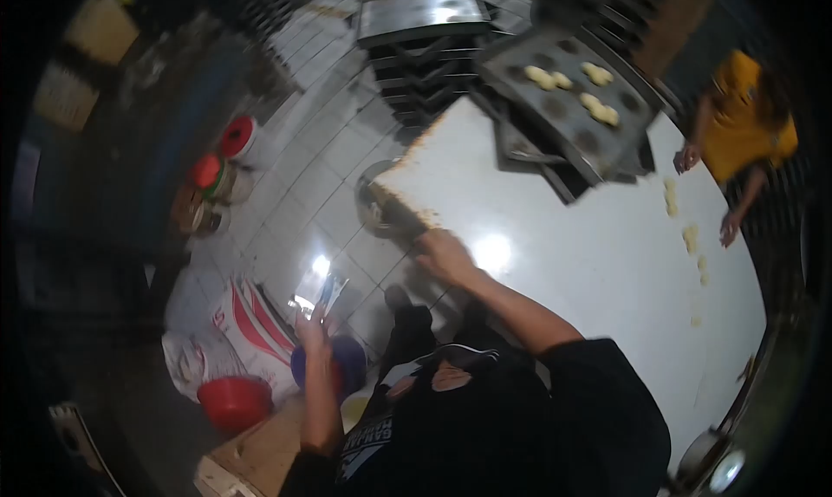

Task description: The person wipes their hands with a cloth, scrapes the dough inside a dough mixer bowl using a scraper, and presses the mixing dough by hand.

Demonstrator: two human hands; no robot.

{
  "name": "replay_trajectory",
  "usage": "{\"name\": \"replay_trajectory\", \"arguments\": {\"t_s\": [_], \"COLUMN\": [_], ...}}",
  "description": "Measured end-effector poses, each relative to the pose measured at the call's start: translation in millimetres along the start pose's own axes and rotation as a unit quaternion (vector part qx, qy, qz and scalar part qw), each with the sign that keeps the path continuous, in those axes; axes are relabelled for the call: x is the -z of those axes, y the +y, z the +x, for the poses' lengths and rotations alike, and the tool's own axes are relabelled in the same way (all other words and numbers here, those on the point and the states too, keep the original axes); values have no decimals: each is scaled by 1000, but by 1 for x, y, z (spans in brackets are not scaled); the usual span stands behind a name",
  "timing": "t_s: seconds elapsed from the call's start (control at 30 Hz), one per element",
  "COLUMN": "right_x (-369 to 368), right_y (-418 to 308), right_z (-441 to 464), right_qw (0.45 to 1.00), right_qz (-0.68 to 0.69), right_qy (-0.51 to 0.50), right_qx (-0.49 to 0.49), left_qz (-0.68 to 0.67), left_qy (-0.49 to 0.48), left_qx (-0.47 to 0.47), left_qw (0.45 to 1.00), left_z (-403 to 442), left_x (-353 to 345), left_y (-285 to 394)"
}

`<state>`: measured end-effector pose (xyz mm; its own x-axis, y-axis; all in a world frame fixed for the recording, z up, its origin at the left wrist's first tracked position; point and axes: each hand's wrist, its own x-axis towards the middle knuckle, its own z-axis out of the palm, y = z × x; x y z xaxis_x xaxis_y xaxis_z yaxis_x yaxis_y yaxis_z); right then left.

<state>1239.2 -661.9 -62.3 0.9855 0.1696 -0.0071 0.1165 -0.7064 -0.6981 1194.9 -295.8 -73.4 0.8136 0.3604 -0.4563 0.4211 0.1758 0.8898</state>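
Observation:
My left hand [312,328], low on the left over the floor, is closed around a flat, shiny piece with a blue strip [328,287]; blur and glare hide its exact kind. My right hand [444,256] lies at the near corner of the white table [555,263], fingers curled over the table edge. On the far part of the table, several pale dough pieces [598,109] sit on a dark baking tray [559,107], stacked askew on other trays. More dough pieces [691,240] lie in a line along the table's right side.
Another person in a yellow shirt [745,124] stands across the table, hands near the dough. A tall stack of trays [422,20] stands on the tiled floor. To the left are lidded tubs [238,137], a printed sack [253,324], a red basin [234,403] and a purple bucket [347,367].

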Motion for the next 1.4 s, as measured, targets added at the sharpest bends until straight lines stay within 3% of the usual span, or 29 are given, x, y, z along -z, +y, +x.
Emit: {"name": "replay_trajectory", "arguments": {"t_s": [0.07, 0.1, 0.17, 0.23, 0.5, 0.57, 0.6, 0.63, 0.67, 0.8, 0.9, 0.93, 1.0, 1.07, 1.13, 1.17, 1.23, 1.3, 1.37, 1.4], "right_x": [-3, 15, -2, 2, -23, -29, -31, -27, -26, -32, -28, -34, -37, -36, -62, -71, -67, -87, -120, -136], "right_y": [27, 12, 39, 31, 30, 41, 47, 37, 34, 33, 28, 32, 36, 31, 42, 46, 6, -13, -34, -44], "right_z": [17, 23, 31, 45, 78, 65, 62, 62, 64, 74, 73, 69, 58, 39, 8, -11, -61, -119, -176, -205], "right_qw": [993, 991, 969, 965, 937, 932, 934, 934, 929, 915, 917, 912, 930, 927, 924, 922, 898, 888, 854, 840], "right_qz": [-57, -113, -203, -213, -223, -232, -216, -195, -192, -208, -169, -203, -141, -35, -6, 9, 59, 77, 121, 127], "right_qy": [90, 68, 137, 75, 34, 45, 58, 71, 83, 118, 95, 129, 137, 154, 222, 254, 266, 275, 355, 341], "right_qx": [56, -7, -25, -131, -267, -273, -280, -291, -306, -326, -349, -331, -310, -341, -310, -292, -346, -361, -362, -404], "left_qz": [13, 27, 66, 78, 138, 86, 221, 253, 301, 366, 375, 377, 383, 433, 457, 460, 463, 416, 333, 335], "left_qy": [-2, -5, -26, -56, -155, -203, -232, -253, -196, -227, -380, -386, -396, -425, -453, -491, -553, -605, -729, -796], "left_qx": [7, 13, 36, 59, 145, 264, 267, 305, 289, 181, 191, 206, 235, 191, 148, 84, -41, -48, -122, -99], "left_qw": [1000, 1000, 997, 994, 968, 939, 909, 882, 887, 884, 824, 817, 801, 772, 751, 735, 691, 677, 585, 495], "left_z": [46, 74, 134, 194, 381, 416, 400, 426, 429, 439, 451, 431, 397, 364, 309, 292, 264, 169, 71, 13], "left_x": [-5, -11, -23, -44, -141, -153, -172, -171, -184, -191, -165, -162, -154, -159, -169, -180, -191, -212, -229, -232], "left_y": [1, -1, -6, -17, -97, -108, -68, -77, -74, -67, -89, -76, -54, -44, -14, -10, -3, 50, 84, 105]}}
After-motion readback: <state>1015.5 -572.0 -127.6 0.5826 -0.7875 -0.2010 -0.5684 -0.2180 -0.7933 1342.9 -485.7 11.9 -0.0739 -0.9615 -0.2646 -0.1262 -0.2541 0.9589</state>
